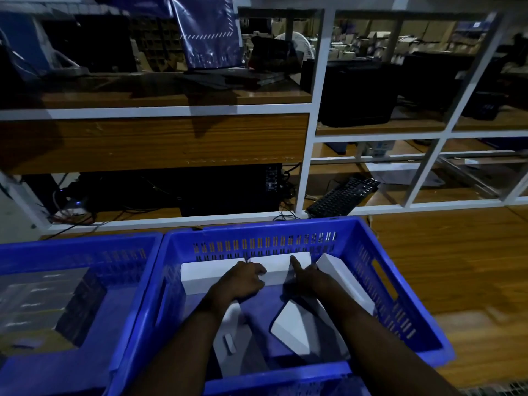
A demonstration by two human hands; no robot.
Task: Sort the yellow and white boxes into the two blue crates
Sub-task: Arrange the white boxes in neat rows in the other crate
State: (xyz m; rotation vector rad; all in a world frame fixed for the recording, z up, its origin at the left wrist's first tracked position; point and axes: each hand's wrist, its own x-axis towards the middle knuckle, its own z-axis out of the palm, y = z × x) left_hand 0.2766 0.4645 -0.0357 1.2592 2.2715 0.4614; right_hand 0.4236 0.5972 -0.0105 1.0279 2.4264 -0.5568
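Observation:
Two blue crates stand side by side. The right crate holds several white boxes, and both my hands are inside it. My left hand lies on the white box at the back left, fingers curled into the gap beside the back middle white box. My right hand has its thumb stretched onto that middle box, while its fingers curl round the near end of a tilted white box by the right wall. Another white box lies tilted under my forearms. No yellow box can be made out in the dim light.
The left crate holds dark, plastic-wrapped packs. Both crates sit on a wooden table. Behind them rises a white-framed shelf with a keyboard, cables and a dark computer case.

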